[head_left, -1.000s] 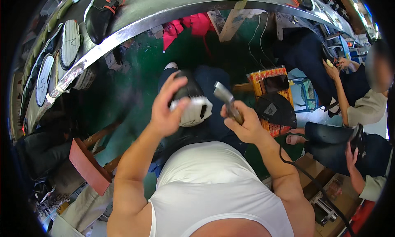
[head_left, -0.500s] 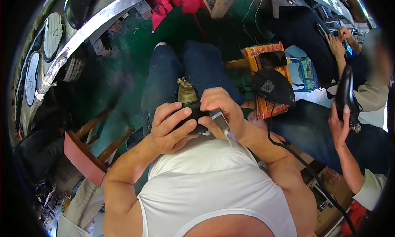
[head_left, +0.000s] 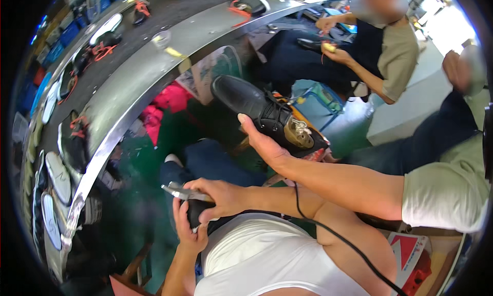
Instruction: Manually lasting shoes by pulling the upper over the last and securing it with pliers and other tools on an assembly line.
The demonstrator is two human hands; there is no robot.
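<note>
My left hand (head_left: 187, 230) is wrapped round a black shoe (head_left: 197, 209) low in front of my body; the hands cover most of the shoe. Closed over its top, my right hand (head_left: 222, 196) grips a silvery metal hand tool (head_left: 179, 192) whose end points left past the shoe. Its exact kind is unclear. Just beyond my right forearm, a co-worker's hand (head_left: 267, 146) reaches in from the right. Beside that hand is a black lace-up shoe (head_left: 239, 98) with a brass-coloured block (head_left: 299, 133) at its heel end.
A curved metal-edged bench (head_left: 133, 85) runs along the left and far side, with several shoes and pale soles (head_left: 57, 177) on it. Another person (head_left: 354, 65) works at the far right. A black cable (head_left: 349, 239) crosses near my right arm. A blue stool (head_left: 318, 103) stands beyond.
The view has swung, bringing more of the bench in. My hands, still together on the shoe, now appear lower and further left. The co-worker's shoe has come from the right to in front of me.
</note>
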